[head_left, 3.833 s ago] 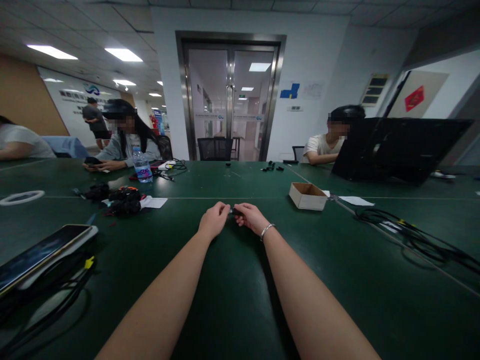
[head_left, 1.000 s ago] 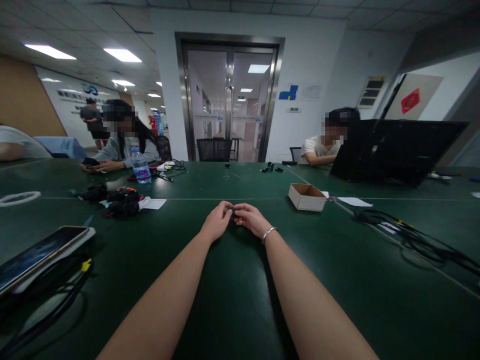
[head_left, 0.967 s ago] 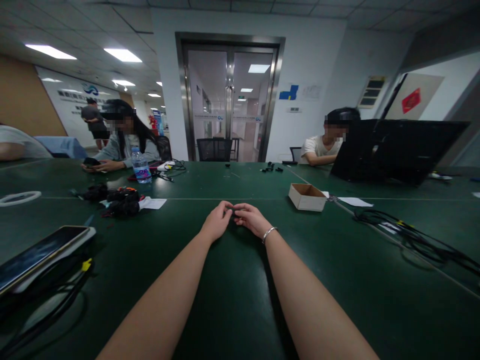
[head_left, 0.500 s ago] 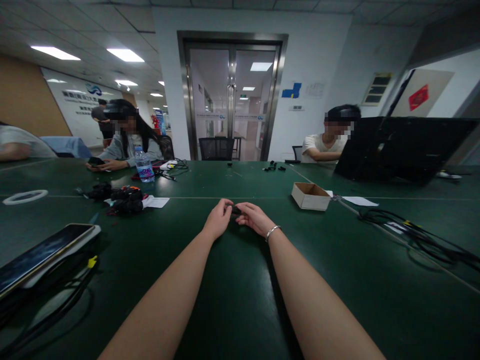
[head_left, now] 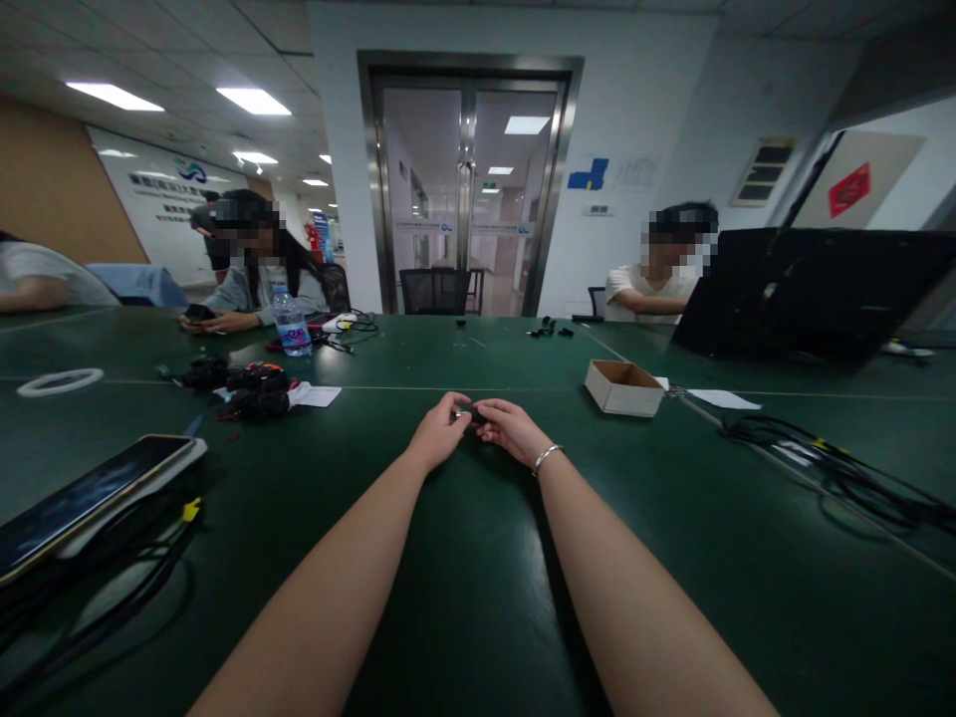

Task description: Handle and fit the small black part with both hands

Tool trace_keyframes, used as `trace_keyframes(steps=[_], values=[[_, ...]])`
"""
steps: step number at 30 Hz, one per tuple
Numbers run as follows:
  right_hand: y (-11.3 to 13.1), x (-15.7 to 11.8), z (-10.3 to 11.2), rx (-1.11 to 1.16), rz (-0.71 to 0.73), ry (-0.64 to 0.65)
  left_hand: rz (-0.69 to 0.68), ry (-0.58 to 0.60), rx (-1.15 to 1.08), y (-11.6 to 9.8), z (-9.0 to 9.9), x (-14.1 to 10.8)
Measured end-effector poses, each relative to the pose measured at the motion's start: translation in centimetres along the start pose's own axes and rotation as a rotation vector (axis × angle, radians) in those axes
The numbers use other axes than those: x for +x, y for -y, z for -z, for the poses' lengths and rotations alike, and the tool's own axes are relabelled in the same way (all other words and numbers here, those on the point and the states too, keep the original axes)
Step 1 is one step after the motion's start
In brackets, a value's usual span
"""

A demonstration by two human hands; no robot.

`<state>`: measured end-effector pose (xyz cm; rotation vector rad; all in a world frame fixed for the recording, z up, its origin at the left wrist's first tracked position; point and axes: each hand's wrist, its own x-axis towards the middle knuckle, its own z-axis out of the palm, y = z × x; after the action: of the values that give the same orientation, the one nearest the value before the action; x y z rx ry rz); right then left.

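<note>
Close together over the green table (head_left: 478,558), my left hand (head_left: 439,430) and my right hand (head_left: 514,432) meet at a small black piece (head_left: 475,414). The fingers of both hands are closed on it, thumbs toward each other. A small silvery glint shows at its left end, by my left fingertips. Its kind is too small and too covered to make out. Around my right wrist is a silver bracelet (head_left: 548,459).
An open cardboard box (head_left: 625,400) stands right of my hands. Several small black pieces (head_left: 549,329) lie farther back. To the left are a phone (head_left: 90,498), dark bundled gear (head_left: 258,390) and a bottle (head_left: 291,324); at right, black cables (head_left: 843,468) and a monitor (head_left: 807,294). People sit opposite.
The black piece shows a little more between my fingertips, with a silvery glint at its left. Both hands stay closed on it in nearly the same place. The view has shifted slightly.
</note>
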<state>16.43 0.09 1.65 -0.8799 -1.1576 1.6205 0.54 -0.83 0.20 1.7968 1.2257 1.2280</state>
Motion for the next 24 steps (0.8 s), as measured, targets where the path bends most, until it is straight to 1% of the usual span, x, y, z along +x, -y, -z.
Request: trace_keyframes(steps=[8,16,20,24], values=[[0.08,-0.17,0.15,0.015,-0.003,0.017,0.013,0.025,-0.068,0.39,-0.02,0.17],[0.11,-0.30,0.05,0.014,-0.001,0.013,0.052,0.041,-0.159,-0.25,0.07,0.00],[0.01,-0.16,0.26,0.023,-0.008,0.019,0.053,0.029,-0.191,0.00,-0.04,0.18],[-0.05,-0.29,0.14,0.025,0.001,0.043,0.051,-0.019,-0.280,-0.12,-0.04,0.37]])
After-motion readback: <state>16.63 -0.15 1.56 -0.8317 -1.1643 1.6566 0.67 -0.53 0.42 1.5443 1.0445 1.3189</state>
